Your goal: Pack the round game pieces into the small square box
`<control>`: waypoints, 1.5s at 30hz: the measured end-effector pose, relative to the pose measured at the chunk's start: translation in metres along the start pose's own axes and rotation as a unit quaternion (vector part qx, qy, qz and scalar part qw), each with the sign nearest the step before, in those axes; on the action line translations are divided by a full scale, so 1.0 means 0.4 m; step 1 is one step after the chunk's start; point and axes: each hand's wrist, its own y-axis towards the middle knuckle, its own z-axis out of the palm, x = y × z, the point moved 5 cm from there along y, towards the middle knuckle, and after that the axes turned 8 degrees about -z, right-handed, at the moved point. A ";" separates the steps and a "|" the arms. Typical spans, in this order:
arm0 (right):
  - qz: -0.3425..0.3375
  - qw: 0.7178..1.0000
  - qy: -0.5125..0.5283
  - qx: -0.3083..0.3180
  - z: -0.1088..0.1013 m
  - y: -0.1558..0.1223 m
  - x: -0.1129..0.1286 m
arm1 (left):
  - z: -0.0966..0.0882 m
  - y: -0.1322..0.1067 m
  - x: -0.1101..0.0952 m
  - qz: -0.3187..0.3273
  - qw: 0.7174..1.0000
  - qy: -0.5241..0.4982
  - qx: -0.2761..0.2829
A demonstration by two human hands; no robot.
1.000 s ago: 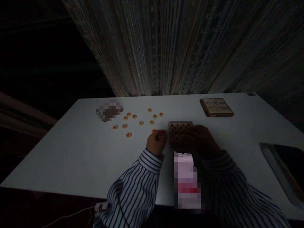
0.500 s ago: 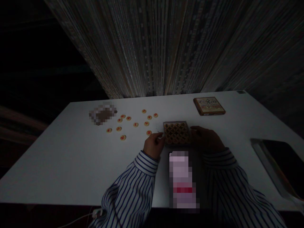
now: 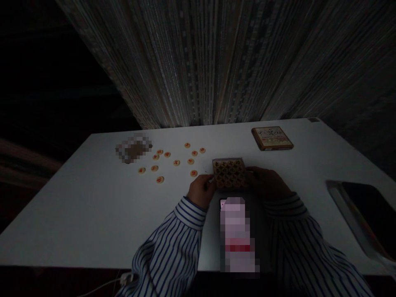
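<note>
A small clear box (image 3: 229, 160) full of round Chinese chess pieces (image 3: 230, 170) in rows lies on the white table. My left hand (image 3: 202, 191) has its fingers curled against the box's lower left side. From the opposite side, my right hand (image 3: 268, 182) grips the box's right edge, its fingers dark in shadow. To the left, several loose chess pieces (image 3: 176, 163) with red characters lie scattered face up. The nearest of them, a red-marked piece (image 3: 193, 173), sits just beyond my left hand.
A phone (image 3: 238, 231) with a lit, blurred screen lies between my forearms. At the back right is a flat brown decorated box (image 3: 272, 138). A dark device (image 3: 368, 214) lies at the right; a pixelated object (image 3: 133, 148) is at the back left. Curtains (image 3: 192, 62) hang behind the table (image 3: 93, 214).
My right hand has shifted slightly left, closer against the box. The fingers of my left hand have moved a little along its left side. The loose pieces stay where they were.
</note>
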 end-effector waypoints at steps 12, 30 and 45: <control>-0.013 1.000 0.016 0.010 -0.004 0.003 0.014 | -0.004 0.000 0.003 -0.007 1.000 0.002 0.000; -0.011 0.999 0.024 -0.019 -0.001 0.005 0.011 | -0.013 -0.001 0.003 -0.033 0.999 -0.027 -0.007; 0.002 0.990 0.040 -0.138 -0.019 0.003 -0.002 | -0.026 -0.002 0.002 -0.042 0.998 -0.015 -0.043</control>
